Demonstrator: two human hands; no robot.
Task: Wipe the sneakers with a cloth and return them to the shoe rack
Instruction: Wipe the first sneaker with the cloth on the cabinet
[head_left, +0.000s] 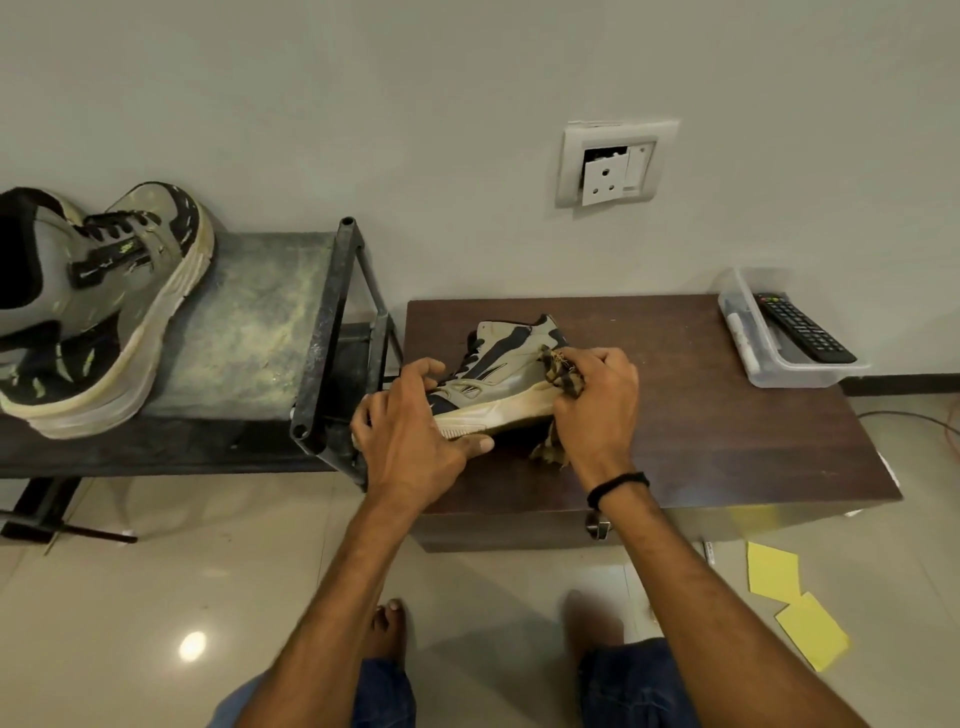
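Note:
A beige and navy sneaker (506, 376) lies on its side on the dark wooden table (701, 415). My left hand (410, 428) grips its toe end, fingers over the upper and thumb under the sole. My right hand (597, 400) holds a crumpled brown patterned cloth (563, 371) against the heel end; part of the cloth hangs below the hand. A second sneaker (104, 306), grey-green with black laces, stands on the top shelf of the shoe rack (322, 332) at the left.
A clear plastic tray (769, 364) with a black remote control (805, 327) sits at the table's back right corner. A wall socket (615, 163) is above the table. Yellow paper sheets (795, 603) lie on the tiled floor. My bare feet are below.

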